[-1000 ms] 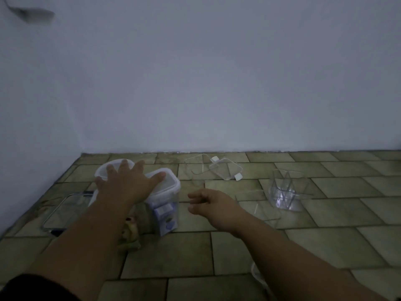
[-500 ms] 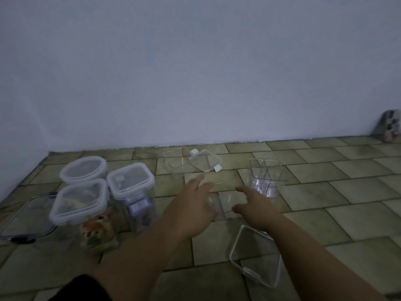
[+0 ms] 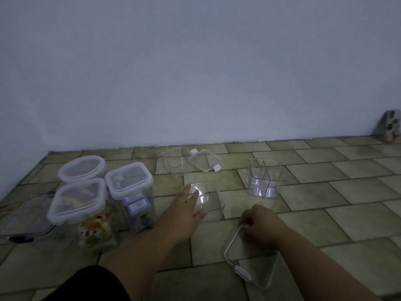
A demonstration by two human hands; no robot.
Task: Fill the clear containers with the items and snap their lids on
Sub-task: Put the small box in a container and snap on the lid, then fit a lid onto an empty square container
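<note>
1. The left hand (image 3: 184, 210) is flat, with its fingers (image 3: 193, 193) straight. They touch the near left side of an empty clear box (image 3: 211, 199). The hand does not grip it.
2. The right hand (image 3: 262, 224) has its fingers curled. It holds the far corner of a clear lid (image 3: 251, 265).
3. The clear lid lies flat on the tile floor (image 3: 347, 213), close to the person. It has a white rim and a white clip (image 3: 243, 273) on its near left side.
4. The empty clear box stands open in the middle of the floor, just beyond the lid.
5. A clear box with walls inside (image 3: 263, 178) stands to the right of it, a bit farther back. It is open too.
6. Near the far edge of the floor, by the wall (image 3: 195, 72), stands another clear box (image 3: 172, 162). A lid with white clips (image 3: 205, 160) leans on it.
7. Three closed boxes stand together at the left. The round-lid box (image 3: 82, 169) is at the back.
8. The tall box (image 3: 129, 179) has something with a blue label (image 3: 138, 207) inside.
9. The square box (image 3: 78, 203) is in front, with a bright packet (image 3: 96, 231) at its bottom.
10. A dark-rimmed lid (image 3: 26, 216) lies flat at the left edge of the floor.
11. A patterned thing (image 3: 391, 127) leans on the wall at the far right. It is too blurry to name.
</note>
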